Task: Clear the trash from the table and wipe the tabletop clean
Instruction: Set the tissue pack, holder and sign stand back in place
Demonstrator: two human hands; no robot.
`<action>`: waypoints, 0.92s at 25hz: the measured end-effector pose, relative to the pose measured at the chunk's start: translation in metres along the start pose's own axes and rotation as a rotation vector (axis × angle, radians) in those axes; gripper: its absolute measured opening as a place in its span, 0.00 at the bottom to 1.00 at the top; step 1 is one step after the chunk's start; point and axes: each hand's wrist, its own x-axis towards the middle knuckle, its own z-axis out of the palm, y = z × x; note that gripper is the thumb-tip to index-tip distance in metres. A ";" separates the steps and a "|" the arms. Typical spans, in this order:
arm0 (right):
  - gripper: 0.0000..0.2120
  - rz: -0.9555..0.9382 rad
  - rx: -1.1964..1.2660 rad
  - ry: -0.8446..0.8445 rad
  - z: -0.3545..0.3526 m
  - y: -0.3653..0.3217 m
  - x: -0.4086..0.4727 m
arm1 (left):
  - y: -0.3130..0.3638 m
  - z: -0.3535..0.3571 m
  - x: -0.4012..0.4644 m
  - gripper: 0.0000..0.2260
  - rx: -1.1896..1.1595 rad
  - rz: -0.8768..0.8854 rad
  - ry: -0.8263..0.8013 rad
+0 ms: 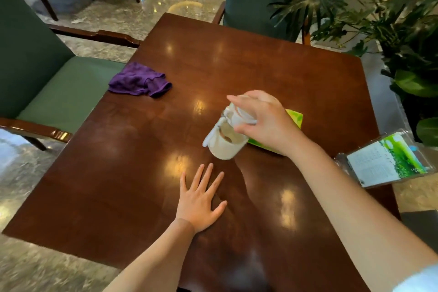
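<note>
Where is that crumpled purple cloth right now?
The crumpled purple cloth lies at the left edge of the dark wooden table, beside the green-cushioned chair, apart from both hands.

On the table [272, 59], we find the cloth [139, 80] at its left edge, far side. The cup [225, 140] sits mid-table, the packet [294, 118] just right of it, and the stand [386, 161] at the table's right edge.

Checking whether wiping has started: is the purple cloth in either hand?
No, the purple cloth lies alone near the table's far left edge, while the right hand grips the cup and the left hand rests flat.
</note>
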 end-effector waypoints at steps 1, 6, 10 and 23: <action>0.29 -0.040 -0.020 0.002 0.008 -0.008 0.020 | 0.000 0.000 0.000 0.31 -0.005 -0.001 0.002; 0.28 -0.155 -0.127 -0.032 0.045 -0.038 0.101 | 0.000 -0.001 0.000 0.32 -0.040 -0.004 0.019; 0.28 -0.188 -0.158 -0.073 0.068 -0.044 0.142 | -0.001 -0.001 0.001 0.32 -0.064 0.004 0.020; 0.28 -0.194 -0.280 -0.089 0.107 -0.039 0.158 | -0.003 0.000 0.001 0.32 -0.097 -0.009 -0.006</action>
